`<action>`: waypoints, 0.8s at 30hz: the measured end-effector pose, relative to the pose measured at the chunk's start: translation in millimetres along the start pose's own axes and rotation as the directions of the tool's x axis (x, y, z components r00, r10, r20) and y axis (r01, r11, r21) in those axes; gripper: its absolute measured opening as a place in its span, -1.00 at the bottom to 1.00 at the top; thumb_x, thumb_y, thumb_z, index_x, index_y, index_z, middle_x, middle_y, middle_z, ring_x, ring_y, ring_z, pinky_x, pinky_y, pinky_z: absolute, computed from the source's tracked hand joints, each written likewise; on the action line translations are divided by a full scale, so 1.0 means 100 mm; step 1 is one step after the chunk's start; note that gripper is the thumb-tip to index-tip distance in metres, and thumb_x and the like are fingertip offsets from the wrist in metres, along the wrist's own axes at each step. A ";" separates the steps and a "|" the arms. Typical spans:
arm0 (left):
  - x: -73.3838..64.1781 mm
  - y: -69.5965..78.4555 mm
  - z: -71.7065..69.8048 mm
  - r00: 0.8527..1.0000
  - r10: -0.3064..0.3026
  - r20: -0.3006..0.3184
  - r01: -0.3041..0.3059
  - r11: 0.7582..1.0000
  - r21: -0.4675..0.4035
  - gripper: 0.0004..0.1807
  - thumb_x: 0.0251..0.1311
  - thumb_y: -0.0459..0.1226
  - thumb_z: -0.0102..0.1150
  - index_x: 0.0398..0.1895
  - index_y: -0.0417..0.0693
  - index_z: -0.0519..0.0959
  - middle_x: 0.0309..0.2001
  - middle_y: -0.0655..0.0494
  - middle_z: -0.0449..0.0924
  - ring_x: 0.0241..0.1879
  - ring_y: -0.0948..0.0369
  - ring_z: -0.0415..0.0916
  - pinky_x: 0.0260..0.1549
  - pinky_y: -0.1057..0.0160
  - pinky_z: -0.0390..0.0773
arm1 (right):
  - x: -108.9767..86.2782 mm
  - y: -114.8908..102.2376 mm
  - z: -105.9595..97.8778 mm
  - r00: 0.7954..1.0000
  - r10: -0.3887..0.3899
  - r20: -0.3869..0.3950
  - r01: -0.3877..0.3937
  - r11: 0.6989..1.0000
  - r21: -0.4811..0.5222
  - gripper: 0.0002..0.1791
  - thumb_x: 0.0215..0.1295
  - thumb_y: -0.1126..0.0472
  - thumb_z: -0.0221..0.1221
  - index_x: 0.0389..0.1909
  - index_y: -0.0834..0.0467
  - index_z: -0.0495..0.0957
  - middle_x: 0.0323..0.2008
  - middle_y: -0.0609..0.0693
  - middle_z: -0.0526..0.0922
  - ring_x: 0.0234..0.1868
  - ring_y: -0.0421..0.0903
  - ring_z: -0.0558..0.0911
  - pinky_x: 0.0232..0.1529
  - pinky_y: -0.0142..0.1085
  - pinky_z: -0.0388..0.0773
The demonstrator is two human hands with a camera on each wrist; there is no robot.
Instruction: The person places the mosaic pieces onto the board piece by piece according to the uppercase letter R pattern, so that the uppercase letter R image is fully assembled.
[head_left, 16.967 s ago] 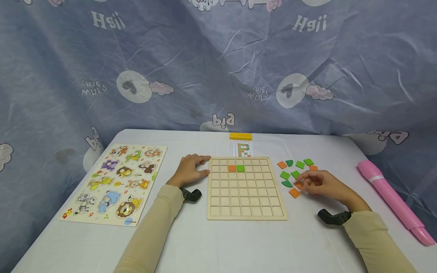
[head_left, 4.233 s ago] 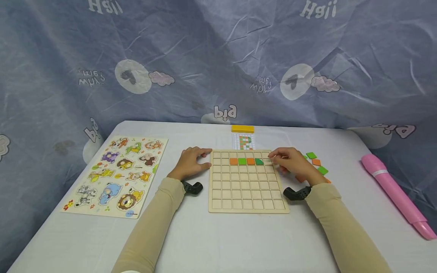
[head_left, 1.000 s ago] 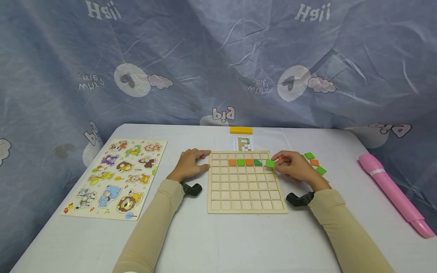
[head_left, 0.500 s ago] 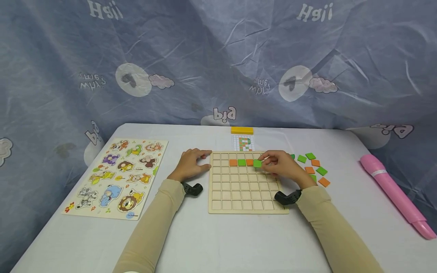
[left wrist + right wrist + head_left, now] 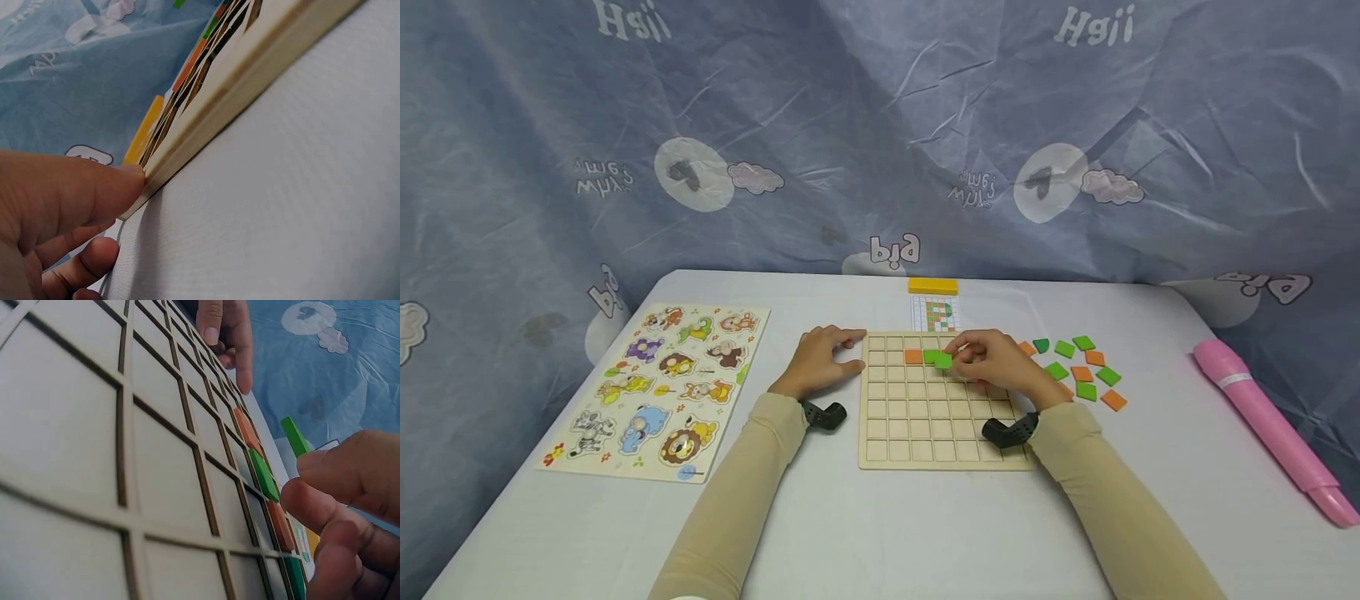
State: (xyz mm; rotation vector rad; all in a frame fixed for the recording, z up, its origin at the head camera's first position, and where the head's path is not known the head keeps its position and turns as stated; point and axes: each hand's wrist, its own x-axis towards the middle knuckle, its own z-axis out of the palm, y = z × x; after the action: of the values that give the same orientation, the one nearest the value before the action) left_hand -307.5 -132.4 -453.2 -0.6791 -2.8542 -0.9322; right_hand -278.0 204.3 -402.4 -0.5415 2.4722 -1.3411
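Note:
My right hand (image 5: pixel 988 360) is over the wooden grid board (image 5: pixel 925 461), pinching a green square tile (image 5: pixel 943 361) between thumb and fingers. In the right wrist view that green tile (image 5: pixel 295 436) stands clear above the board. A row in the grid holds an orange tile (image 5: pixel 913 357), a green tile (image 5: pixel 930 356), another orange tile (image 5: pixel 280 526) and a dark green tile (image 5: pixel 294 578); the last two are hidden by my right hand in the head view. My left hand (image 5: pixel 818 361) touches the board's left edge with thumb and forefinger extended.
Several loose orange and green tiles (image 5: pixel 1082 374) lie right of the board. A pattern card (image 5: pixel 936 314) and a yellow block (image 5: pixel 932 286) sit behind it. An animal puzzle board (image 5: pixel 655 392) is at left, a pink microphone-like object (image 5: pixel 1262 425) at right.
Over the last second my right hand has carried the green tile leftward across the board. Since the oldest frame, an orange and a dark green tile joined the row. My left hand stayed put.

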 end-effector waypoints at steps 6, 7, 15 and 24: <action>0.00 0.00 0.00 1.000 -0.002 0.002 0.002 1.000 -0.003 -0.37 0.26 -0.09 0.38 0.41 -0.04 0.65 -0.08 0.09 0.61 -0.03 0.01 0.46 0.17 -0.11 0.33 | 0.09 -0.03 0.08 0.999 -0.039 0.023 0.039 0.999 -0.013 -0.67 0.45 0.36 0.30 0.16 0.41 0.63 -0.24 0.15 0.77 -0.64 -0.10 0.53 -0.47 -0.22 0.56; 0.00 0.00 0.00 1.000 0.001 0.000 -0.001 1.000 -0.001 -0.37 0.25 -0.09 0.37 0.41 -0.05 0.65 -0.08 0.09 0.62 -0.03 0.01 0.46 0.17 -0.11 0.33 | 0.10 -0.03 0.10 0.999 -0.040 0.025 0.040 0.999 -0.018 -0.67 0.45 0.37 0.31 0.16 0.41 0.64 -0.25 0.13 0.77 -0.64 -0.11 0.53 -0.48 -0.23 0.56; 0.00 0.00 -0.01 1.000 -0.003 0.004 0.003 1.000 -0.005 -0.36 0.25 -0.10 0.37 0.41 -0.06 0.65 -0.07 0.08 0.62 -0.01 0.00 0.47 0.18 -0.10 0.33 | 0.19 -0.09 0.22 0.997 -0.032 0.067 0.034 0.999 -0.027 -0.70 0.42 0.39 0.31 0.11 0.39 0.65 -0.39 0.01 0.69 -0.60 -0.11 0.51 -0.44 -0.27 0.53; 0.00 0.00 -0.01 1.000 0.002 0.000 -0.002 1.000 -0.003 -0.36 0.25 -0.08 0.37 0.41 -0.05 0.65 -0.07 0.08 0.62 -0.02 0.00 0.46 0.18 -0.11 0.34 | 0.25 -0.10 0.28 0.996 -0.043 0.080 0.052 0.992 -0.115 -0.72 0.37 0.40 0.32 0.07 0.37 0.68 -0.46 -0.02 0.65 -0.66 -0.18 0.50 -0.44 -0.27 0.50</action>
State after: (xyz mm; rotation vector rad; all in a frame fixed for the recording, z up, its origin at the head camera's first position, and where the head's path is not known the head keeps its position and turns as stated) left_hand -308.1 -133.0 -451.8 -0.6831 -2.8522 -0.9370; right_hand -286.9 167.4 -410.8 -0.6709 2.5006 -1.1735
